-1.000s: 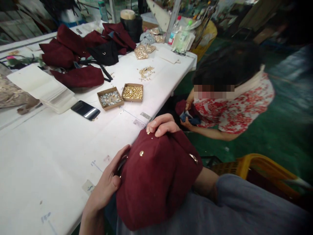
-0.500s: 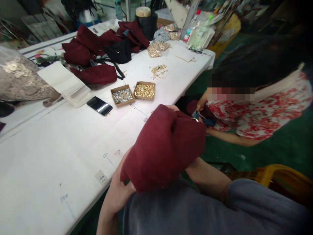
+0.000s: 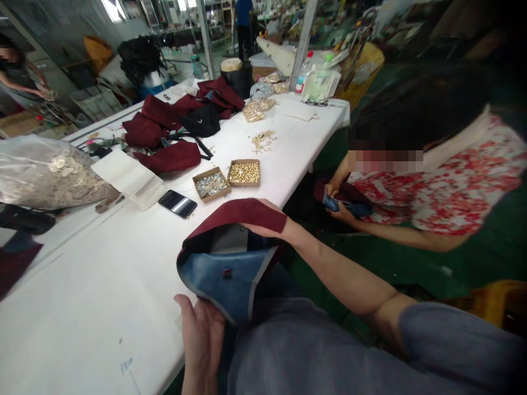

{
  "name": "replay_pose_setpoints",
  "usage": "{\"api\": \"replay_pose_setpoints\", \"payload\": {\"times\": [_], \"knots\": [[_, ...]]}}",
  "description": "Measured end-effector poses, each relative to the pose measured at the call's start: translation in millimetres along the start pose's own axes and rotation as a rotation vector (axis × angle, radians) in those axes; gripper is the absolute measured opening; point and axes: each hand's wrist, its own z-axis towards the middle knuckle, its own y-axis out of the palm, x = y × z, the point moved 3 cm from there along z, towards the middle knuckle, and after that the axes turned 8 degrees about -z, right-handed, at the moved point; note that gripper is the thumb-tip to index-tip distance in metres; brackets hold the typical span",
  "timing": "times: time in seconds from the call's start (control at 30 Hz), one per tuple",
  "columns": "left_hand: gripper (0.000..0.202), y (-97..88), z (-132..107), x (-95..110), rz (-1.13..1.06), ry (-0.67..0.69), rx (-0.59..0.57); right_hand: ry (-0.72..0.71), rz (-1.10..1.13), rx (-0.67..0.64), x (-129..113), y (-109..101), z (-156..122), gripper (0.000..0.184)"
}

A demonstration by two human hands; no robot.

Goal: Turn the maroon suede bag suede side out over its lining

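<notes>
A maroon bag (image 3: 234,215) with a blue inner side and a pointed blue flap (image 3: 224,274) hangs at the front edge of the table, before my body. Its mouth gapes toward me, showing a grey panel inside and a small dark fitting on the flap. My right hand (image 3: 267,224) grips the bag at its upper right rim; the maroon cloth covers part of the fingers. Below the flap, my left hand (image 3: 205,329) is open, palm up and thumb spread, its fingertips close under the bag's lower edge. Whether they touch it I cannot tell.
On the white table (image 3: 94,296) lie a phone (image 3: 178,204), a box of silver studs (image 3: 211,185) and a box of gold studs (image 3: 244,173). More maroon pieces (image 3: 168,156) are heaped behind. A co-worker (image 3: 444,181) sits close at the right, handling a similar piece.
The bag has turned from its maroon outside to show its blue flap and opening. My left hand has let go and opened beneath it. The view has tilted up.
</notes>
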Motion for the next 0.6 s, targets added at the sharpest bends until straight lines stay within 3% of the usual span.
{"api": "replay_pose_setpoints", "payload": {"times": [0.13, 0.23, 0.37, 0.53, 0.6], "knots": [[0.074, 1.7, -1.8, -0.9, -0.008, 0.045, -0.037, -0.124, 0.103, 0.057, -15.9, -13.1, 1.1, 0.045], [0.06, 12.3, -3.3, 1.1, 0.011, 0.065, -0.037, -0.025, 0.211, 0.151, -30.9, -29.2, 4.6, 0.059], [0.064, 21.7, -5.8, 7.5, 0.197, 0.126, 0.015, 0.199, 0.235, 0.241, -43.8, -47.4, 6.7, 0.032], [0.059, 13.3, -4.7, 17.4, 0.412, 0.187, 0.029, 0.118, 0.239, 0.277, -61.4, -55.4, 2.4, 0.024], [0.055, 6.6, -1.6, 20.9, 0.471, 0.173, 0.029, 0.08, 0.27, 0.232, -68.0, -57.4, -0.3, 0.027]]}}
